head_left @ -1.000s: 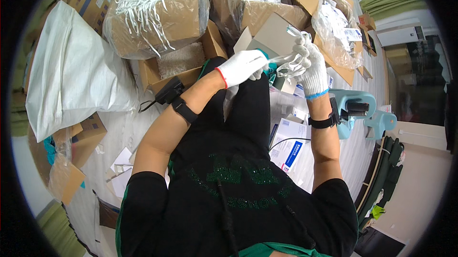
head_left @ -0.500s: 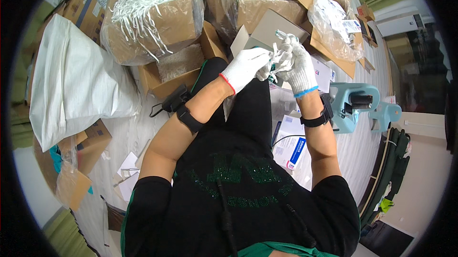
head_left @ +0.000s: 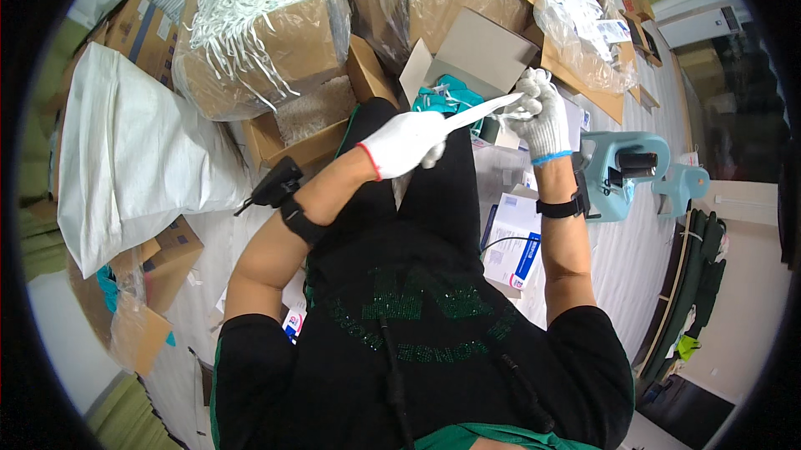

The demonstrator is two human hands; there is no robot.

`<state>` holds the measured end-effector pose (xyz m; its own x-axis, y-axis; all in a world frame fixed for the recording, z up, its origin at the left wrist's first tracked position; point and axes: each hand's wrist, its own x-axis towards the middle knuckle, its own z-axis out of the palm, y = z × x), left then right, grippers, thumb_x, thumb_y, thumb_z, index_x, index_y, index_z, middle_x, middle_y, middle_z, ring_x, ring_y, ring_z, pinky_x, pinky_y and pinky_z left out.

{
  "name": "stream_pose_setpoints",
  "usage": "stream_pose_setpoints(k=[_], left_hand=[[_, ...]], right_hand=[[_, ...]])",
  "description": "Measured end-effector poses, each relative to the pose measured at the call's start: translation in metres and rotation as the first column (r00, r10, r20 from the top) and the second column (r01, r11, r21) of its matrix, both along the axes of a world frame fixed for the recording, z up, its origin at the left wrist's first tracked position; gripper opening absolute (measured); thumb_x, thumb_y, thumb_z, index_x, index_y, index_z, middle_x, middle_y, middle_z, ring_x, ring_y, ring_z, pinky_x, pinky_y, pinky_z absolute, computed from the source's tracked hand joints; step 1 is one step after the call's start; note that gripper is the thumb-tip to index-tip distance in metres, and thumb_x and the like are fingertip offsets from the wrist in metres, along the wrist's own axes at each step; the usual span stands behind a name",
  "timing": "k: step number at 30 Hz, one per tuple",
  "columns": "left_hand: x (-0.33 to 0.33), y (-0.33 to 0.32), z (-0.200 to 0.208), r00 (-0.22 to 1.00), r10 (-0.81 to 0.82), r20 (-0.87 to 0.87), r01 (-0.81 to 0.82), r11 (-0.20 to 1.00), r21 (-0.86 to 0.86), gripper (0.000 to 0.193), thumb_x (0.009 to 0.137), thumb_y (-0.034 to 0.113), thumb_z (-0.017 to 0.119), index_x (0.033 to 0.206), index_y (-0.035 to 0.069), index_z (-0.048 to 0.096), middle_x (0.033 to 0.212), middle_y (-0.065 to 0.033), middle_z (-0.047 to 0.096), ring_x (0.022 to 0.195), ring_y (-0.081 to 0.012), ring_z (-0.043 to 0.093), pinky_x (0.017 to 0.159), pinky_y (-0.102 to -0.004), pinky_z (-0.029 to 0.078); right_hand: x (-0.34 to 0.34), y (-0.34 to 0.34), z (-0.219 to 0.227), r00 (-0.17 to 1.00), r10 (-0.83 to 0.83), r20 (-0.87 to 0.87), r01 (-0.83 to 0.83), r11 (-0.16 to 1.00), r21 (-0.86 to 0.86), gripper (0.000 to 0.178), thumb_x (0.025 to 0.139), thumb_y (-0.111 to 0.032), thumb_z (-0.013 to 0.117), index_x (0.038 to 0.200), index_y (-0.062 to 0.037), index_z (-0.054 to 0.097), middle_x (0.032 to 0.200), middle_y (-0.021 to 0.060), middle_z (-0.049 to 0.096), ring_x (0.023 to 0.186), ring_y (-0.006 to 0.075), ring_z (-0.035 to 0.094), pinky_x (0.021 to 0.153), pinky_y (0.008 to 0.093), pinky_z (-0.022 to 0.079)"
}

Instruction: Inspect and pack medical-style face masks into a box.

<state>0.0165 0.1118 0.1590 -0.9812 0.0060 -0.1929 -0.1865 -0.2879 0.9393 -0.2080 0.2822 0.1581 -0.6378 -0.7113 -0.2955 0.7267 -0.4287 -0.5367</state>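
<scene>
A flat white strip is drawn out taut between my two gloved hands. My left hand, in a white knit glove with a red cuff, is closed on its near end, above my left thigh. Higher up and to the right, my right hand, in a blue-cuffed glove, has its fingers curled round the other end. Just beyond the strip, teal folded pieces lie in an open box with grey-white inner flaps. The strip partly covers them.
A plastic-lined carton overflows with white straps. Beside it, another carton and an open carton hold white packets. A white sack leans at left. At right are a light-blue stool and a white-and-blue box.
My hands were close together over a crumpled white bundle. Now they have drawn apart, the left down and left, the right slightly right, with the strip stretched between them. The teal pieces show more.
</scene>
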Motion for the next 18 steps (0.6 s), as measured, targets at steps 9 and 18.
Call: stream_pose_setpoints(k=[9, 18], left_hand=[[0.030, -0.033, -0.004, 0.940, -0.275, -0.202, -0.060, 0.449, -0.892, 0.038, 0.101, 0.030, 0.044, 0.082, 0.001, 0.061, 0.071, -0.0149, 0.062, 0.067, -0.0290, 0.061, 0.067, -0.0375, 0.049], [0.064, -0.009, 0.027, 0.964, -0.259, -0.056, 0.015, 0.266, -0.964, 0.020, 0.089, 0.021, 0.050, 0.089, 0.007, 0.065, 0.069, -0.0169, 0.064, 0.068, -0.0368, 0.065, 0.064, -0.0481, 0.053]], right_hand=[[0.064, -0.008, 0.024, 0.679, 0.229, -0.698, 0.167, 0.877, 0.450, 0.029, 0.096, -0.026, 0.059, 0.116, -0.0042, 0.063, 0.090, 0.0008, 0.068, 0.064, 0.0035, 0.055, 0.050, 0.0163, 0.043], [0.149, -0.034, 0.041, 0.415, 0.861, -0.293, -0.674, 0.508, 0.536, 0.042, 0.098, -0.045, 0.054, 0.091, -0.0055, 0.066, 0.060, -0.0051, 0.049, 0.047, 0.0045, 0.043, 0.042, 0.0215, 0.033]])
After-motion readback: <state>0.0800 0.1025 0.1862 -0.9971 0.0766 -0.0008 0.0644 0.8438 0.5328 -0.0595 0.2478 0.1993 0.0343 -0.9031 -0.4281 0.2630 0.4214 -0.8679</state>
